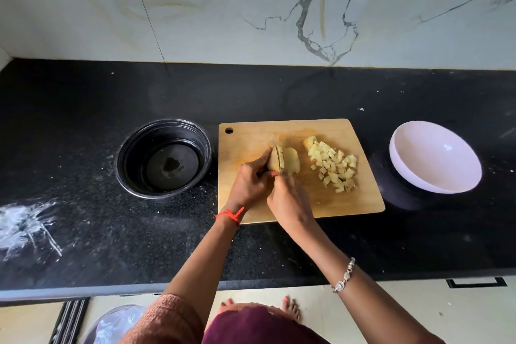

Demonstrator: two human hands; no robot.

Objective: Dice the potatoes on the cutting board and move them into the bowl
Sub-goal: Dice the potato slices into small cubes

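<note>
The left hand [251, 181], just below the middle of the head view, grips the left side of a potato half [275, 162] on the cutting board [251, 134], fingers curled over it and an orange thumbnail showing at its near edge. Pressed against it from the lower right, the right hand [290, 198] is clenched around the knife [274, 146]. The handle is buried in the fist, and of the blade only a thin sliver and the tip show above the potato, so how deep the cut goes is hard to make out. A cut slab [293, 160] leans against the right of the held half. Further right on the board lies a heap of diced potato [333, 166], with an uncut chunk [310, 142] at its upper end, partly hidden by the cubes. The white bowl [435, 165] sits on the black counter [83, 232] at the right of the frame, apart from the board, with nothing visible inside it. To the left of the board is a round black pot [131, 153]; its dark, glossy inside is unclear. A white smear [22, 223] marks the counter at the left edge. Along the bottom edge, clothing cuts off both arms, and toes [290, 307] peek out below the counter.
</note>
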